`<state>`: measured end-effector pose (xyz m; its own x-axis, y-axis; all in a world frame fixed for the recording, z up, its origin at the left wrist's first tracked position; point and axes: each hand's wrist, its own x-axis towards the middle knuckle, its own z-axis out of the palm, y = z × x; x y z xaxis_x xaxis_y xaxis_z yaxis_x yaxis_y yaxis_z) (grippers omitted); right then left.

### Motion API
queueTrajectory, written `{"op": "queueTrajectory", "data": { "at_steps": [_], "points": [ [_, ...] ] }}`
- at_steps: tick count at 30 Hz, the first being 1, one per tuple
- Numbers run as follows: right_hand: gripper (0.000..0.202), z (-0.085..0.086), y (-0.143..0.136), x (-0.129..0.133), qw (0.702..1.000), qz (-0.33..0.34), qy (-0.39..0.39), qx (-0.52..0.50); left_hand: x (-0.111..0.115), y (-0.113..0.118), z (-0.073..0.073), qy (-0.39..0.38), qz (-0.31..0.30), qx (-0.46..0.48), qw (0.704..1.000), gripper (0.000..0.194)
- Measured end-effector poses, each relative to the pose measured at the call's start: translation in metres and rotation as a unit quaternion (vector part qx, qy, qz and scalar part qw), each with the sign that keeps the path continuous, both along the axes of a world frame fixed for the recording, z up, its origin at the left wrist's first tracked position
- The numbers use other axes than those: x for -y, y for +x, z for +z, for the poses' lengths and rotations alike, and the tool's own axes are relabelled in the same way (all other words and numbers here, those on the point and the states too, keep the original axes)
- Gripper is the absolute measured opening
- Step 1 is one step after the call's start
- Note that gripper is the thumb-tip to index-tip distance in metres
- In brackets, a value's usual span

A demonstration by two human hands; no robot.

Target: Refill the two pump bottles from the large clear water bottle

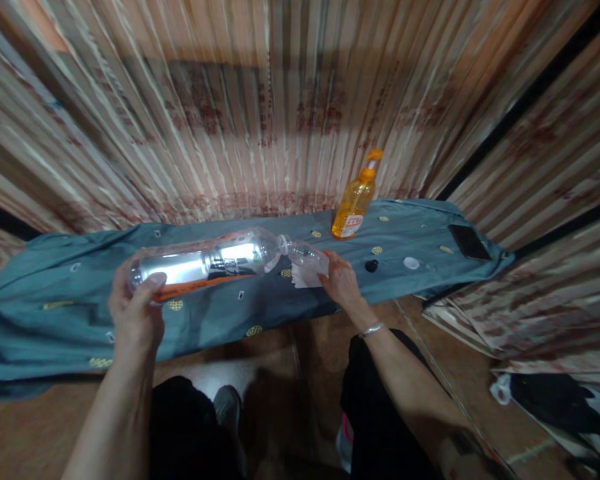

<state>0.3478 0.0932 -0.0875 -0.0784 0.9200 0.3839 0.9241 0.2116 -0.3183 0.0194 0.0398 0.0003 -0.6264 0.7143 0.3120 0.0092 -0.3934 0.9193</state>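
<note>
My left hand (139, 293) is wrapped around the base end of a large clear plastic bottle (215, 262), its thumb lying along the side. The bottle lies nearly level above the cloth and has a shiny silver, black and orange label. Its neck points right and meets the narrow end of a small clear plastic bottle (305, 252). Closed around the far end of that small bottle is my right hand (341, 277). A white piece with a jagged edge (307, 277) shows just below it; I cannot tell whether it is held or lies on the cloth.
A dark green patterned cloth (210, 320) covers the long table. An orange pump bottle (354, 207) stands at the back. Further right lie a small black cap (371, 265), a white round disc (411, 263) and a dark phone (469, 241). Striped curtains (290, 120) hang behind.
</note>
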Motion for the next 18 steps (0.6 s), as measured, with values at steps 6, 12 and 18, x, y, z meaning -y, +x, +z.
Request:
{"op": "queueTrajectory", "data": {
  "at_steps": [6, 12, 18],
  "points": [
    [0.053, 0.0009, 0.0000, 0.0006, 1.000, -0.004, -0.010, 0.010, 0.0010, 0.0000, 0.0000, -0.001, 0.005, -0.001, 1.000, 0.042],
    [0.049, 0.0021, -0.0004, 0.0004, 1.000, -0.003, -0.013, 0.009, 0.0006, 0.0020, 0.0018, -0.001, 0.003, 0.013, 1.000, 0.043],
    [0.050, 0.0015, -0.0007, 0.0007, 1.000, -0.006, -0.012, 0.006, 0.0009, 0.0026, 0.0028, 0.001, 0.008, 0.026, 1.000, 0.045]
  ]
}}
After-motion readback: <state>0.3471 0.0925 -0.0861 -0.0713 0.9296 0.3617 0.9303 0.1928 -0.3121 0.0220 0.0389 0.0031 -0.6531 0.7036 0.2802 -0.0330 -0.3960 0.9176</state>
